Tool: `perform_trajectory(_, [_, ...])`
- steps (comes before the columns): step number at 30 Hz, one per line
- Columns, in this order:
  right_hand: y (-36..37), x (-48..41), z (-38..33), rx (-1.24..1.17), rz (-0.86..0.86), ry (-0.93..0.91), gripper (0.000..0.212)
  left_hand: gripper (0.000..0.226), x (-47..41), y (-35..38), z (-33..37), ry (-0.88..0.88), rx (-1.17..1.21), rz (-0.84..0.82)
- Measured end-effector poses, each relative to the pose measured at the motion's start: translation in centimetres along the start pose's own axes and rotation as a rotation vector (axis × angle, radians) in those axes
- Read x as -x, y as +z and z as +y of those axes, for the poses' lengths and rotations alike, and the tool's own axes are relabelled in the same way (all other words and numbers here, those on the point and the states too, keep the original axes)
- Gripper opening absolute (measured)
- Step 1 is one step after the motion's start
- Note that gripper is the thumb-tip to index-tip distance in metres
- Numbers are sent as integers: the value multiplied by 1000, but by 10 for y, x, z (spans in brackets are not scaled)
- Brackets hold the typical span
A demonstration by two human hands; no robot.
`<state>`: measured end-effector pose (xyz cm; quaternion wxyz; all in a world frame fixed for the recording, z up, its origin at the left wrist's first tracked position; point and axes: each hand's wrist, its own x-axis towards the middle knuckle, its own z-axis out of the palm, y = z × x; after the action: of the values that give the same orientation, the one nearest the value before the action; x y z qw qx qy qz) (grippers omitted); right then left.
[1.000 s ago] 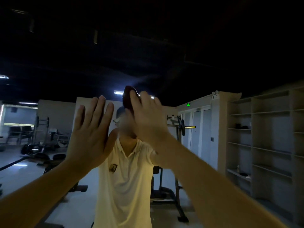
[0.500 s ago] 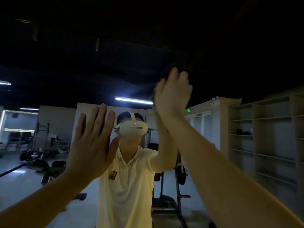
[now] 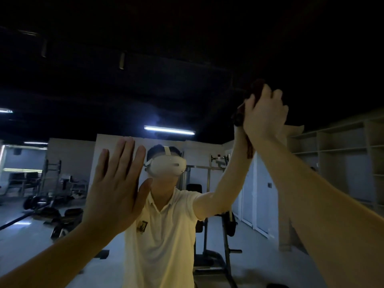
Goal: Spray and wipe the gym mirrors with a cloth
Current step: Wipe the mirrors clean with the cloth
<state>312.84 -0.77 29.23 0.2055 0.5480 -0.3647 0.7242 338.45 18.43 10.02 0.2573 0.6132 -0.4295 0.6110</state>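
Observation:
The gym mirror (image 3: 187, 59) fills the view and reflects a person in a white polo shirt and a white headset. My left hand (image 3: 116, 183) lies flat on the glass at chest height, fingers straight and together. My right hand (image 3: 265, 117) is raised high on the right and presses a dark red cloth (image 3: 257, 85) against the glass. The cloth shows above my fingertips, and a strip of it hangs below my wrist. Most of the cloth is hidden under my palm. No spray bottle is in view.
The mirror reflects a dim gym. A weight rack (image 3: 216, 204) stands behind the person, benches and weights (image 3: 52, 206) lie on the floor at the left, and pale shelving (image 3: 342, 150) lines the right. A ceiling light strip (image 3: 169, 130) glows.
My right hand has swept the cloth up and to the right across the glass, from in front of the reflected face. My left hand has stayed flat on the mirror.

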Motion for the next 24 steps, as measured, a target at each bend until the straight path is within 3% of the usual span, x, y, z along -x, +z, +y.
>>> perform_trajectory(2, [4,6,-24,-39,9,88,40,75,0,1,0,-4,2,-10])
perform_trajectory(5, [6,35,-84,-105,-14,7,44,76,0,3,0,-1,1,-25])
perform_trajectory(10, [-5,113,-155,-248,-100,-453,53,75,1,1,0,1,14,-30])
perform_trajectory(12, [-8,133,-142,-234,-130,-666,51,75,0,-1,0,4,27,-33])
perform_trajectory(14, [-8,133,-107,-200,-165,-755,51,75,0,-1,0,-1,25,-35])
perform_trajectory(20, [-24,74,31,3,-179,-266,49,76,0,0,0,-11,29,-51])
perform_trajectory(24, [-23,75,31,-1,-152,27,50,76,0,0,2,-15,29,-64])
